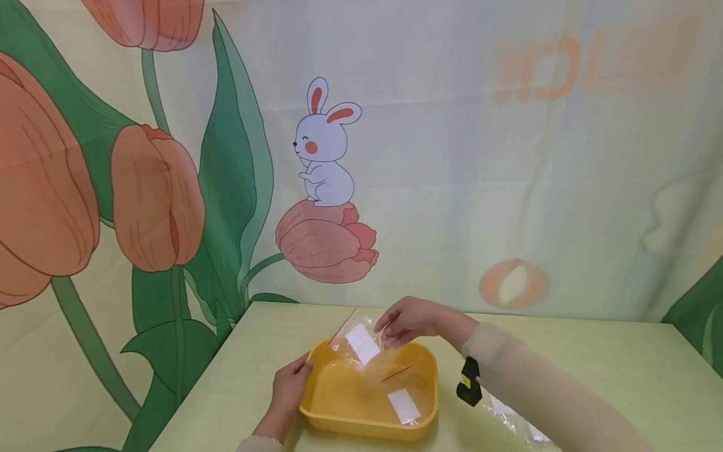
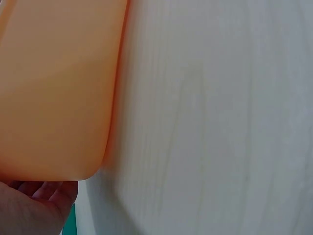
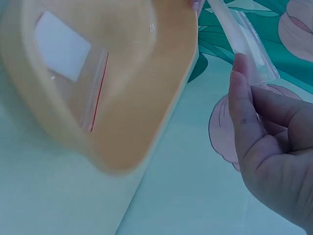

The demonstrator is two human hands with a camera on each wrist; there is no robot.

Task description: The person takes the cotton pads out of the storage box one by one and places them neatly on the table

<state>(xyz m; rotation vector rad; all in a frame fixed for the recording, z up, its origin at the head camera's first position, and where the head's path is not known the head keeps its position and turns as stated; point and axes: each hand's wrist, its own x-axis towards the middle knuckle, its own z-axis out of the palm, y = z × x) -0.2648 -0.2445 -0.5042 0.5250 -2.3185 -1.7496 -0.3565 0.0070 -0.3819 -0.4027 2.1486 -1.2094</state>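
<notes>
A yellow plastic basin point(image 1: 361, 428) stands on the table, and my left hand point(image 1: 290, 390) grips its left rim. In the left wrist view the fingers point(image 2: 57, 196) lie against the basin's outer wall point(image 2: 58, 103). My right hand point(image 1: 415, 319) pinches a clear zip-lock bag point(image 1: 363, 345) with a white card inside, above the basin's far side. Thumb and fingertips hold that bag point(image 3: 257, 51) by one end in the right wrist view. Within the basin lies another zip-lock bag point(image 1: 403, 405), which has a red seal strip and a white card.
More clear bags point(image 1: 505, 414) with white pieces lie on the table to the right, partly hidden under my right sleeve point(image 1: 542, 383). A black device point(image 1: 469, 382) sits at the right wrist. Behind the table hangs a printed cloth point(image 1: 429, 188) with tulips and a rabbit.
</notes>
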